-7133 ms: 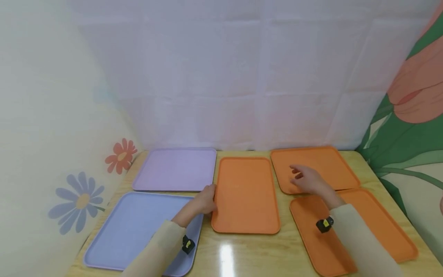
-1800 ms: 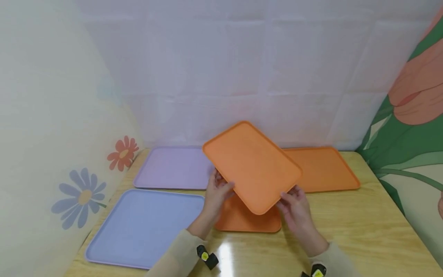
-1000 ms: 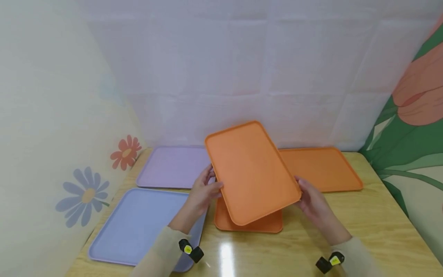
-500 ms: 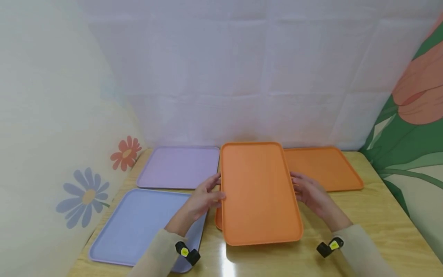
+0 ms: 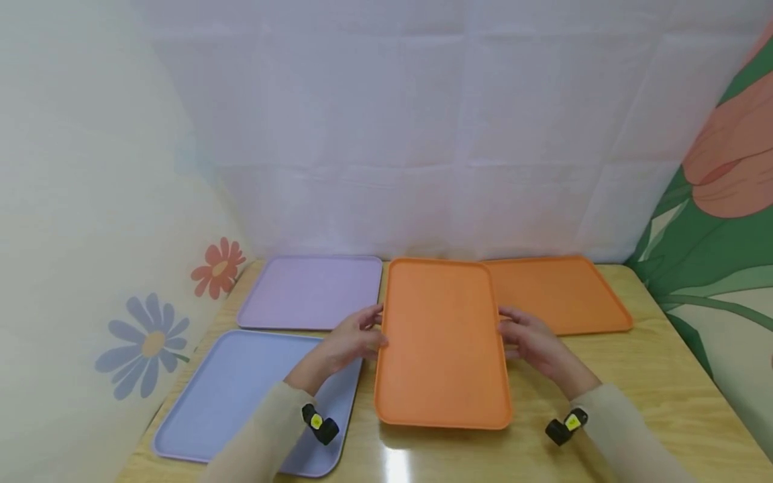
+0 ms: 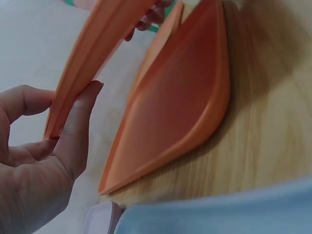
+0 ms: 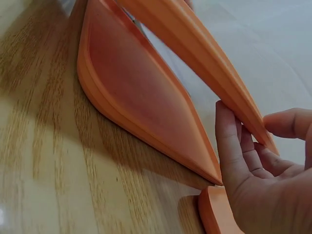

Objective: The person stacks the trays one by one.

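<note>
Both hands hold an orange tray (image 5: 443, 342) level above the middle of the table. My left hand (image 5: 344, 342) pinches its left rim between thumb and fingers, and my right hand (image 5: 537, 342) pinches the right rim. Under it lies a second orange tray (image 6: 165, 97), which the held one hides in the head view. Both wrist views show a gap between the two: the raised tray (image 7: 204, 53) hangs over the lower tray (image 7: 136, 92), their long sides roughly lined up.
A third orange tray (image 5: 561, 295) lies at the back right of the wooden table (image 5: 640, 396). On the left are a purple tray (image 5: 314, 292) at the back and a blue tray (image 5: 241, 396) in front. A white cloth (image 5: 423, 134) hangs behind the table.
The orange tray from the front right was picked up and brought over the middle one. Since then it has turned from slanted to straight and come down lower, both hands still gripping it.
</note>
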A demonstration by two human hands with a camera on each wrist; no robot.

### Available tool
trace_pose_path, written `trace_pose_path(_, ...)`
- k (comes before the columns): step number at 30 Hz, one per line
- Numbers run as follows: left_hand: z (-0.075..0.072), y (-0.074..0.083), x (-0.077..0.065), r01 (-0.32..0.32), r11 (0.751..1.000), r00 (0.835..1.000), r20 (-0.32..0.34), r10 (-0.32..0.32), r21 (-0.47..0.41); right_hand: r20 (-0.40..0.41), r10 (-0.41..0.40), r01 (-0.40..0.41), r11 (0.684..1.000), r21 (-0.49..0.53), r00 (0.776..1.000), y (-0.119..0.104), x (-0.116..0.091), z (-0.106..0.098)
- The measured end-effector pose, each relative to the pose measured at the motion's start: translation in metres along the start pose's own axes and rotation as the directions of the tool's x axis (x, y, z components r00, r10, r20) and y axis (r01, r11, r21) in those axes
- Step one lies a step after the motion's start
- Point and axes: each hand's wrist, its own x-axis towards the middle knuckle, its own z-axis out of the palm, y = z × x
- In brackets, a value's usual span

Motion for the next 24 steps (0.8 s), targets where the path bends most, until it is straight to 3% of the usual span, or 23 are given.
trace_pose_path(10, -0.016, 0.006, 0.019, 0.016, 0.994, 1.000, 0.000, -0.016, 0.112, -0.002, 0.007, -0.006, 1.000, 0.008, 1.000, 0.002, 0.016, 0.004)
trace_pose_path(24, -0.019, 0.007, 0.039, 0.078, 0.991, 0.997, -0.030, -0.076, 0.108, -0.028, 0.046, -0.047, 0.999, -0.013, 0.999, -0.001, 0.038, -0.003)
